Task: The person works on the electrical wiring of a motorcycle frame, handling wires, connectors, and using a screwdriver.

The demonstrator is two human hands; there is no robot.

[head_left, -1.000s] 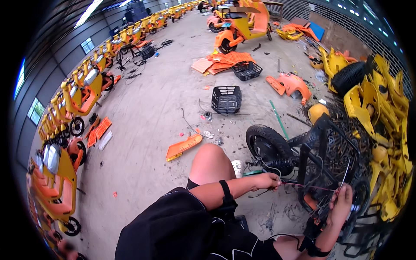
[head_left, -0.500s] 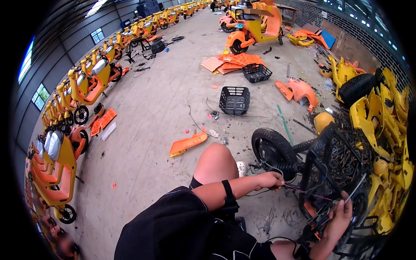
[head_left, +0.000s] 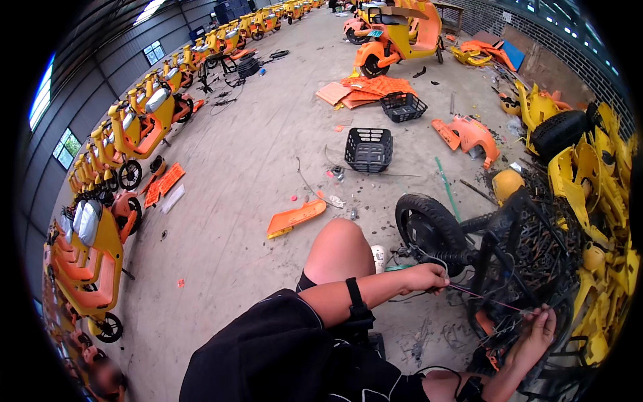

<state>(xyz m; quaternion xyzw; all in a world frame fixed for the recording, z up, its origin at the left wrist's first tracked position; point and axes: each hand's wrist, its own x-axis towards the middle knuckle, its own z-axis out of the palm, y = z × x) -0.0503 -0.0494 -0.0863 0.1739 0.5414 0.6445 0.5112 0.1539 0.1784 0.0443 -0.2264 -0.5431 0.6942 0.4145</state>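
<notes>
The left hand (head_left: 429, 277) has its grip closed on the thin pinkish wire (head_left: 492, 299), and the right hand (head_left: 538, 333) pinches it farther along – stretched between them, beside the black frame (head_left: 483, 258). It seems light, flexible, best held by fingertips – the bright rod, earlier at the right hand, no longer shows.

own hands (head_left: 429, 277) 2; black baskets (head_left: 369, 150) 2; blue panel (head_left: 512, 57) 1; scooters (head_left: 144, 127) many (row uncountable)
</notes>
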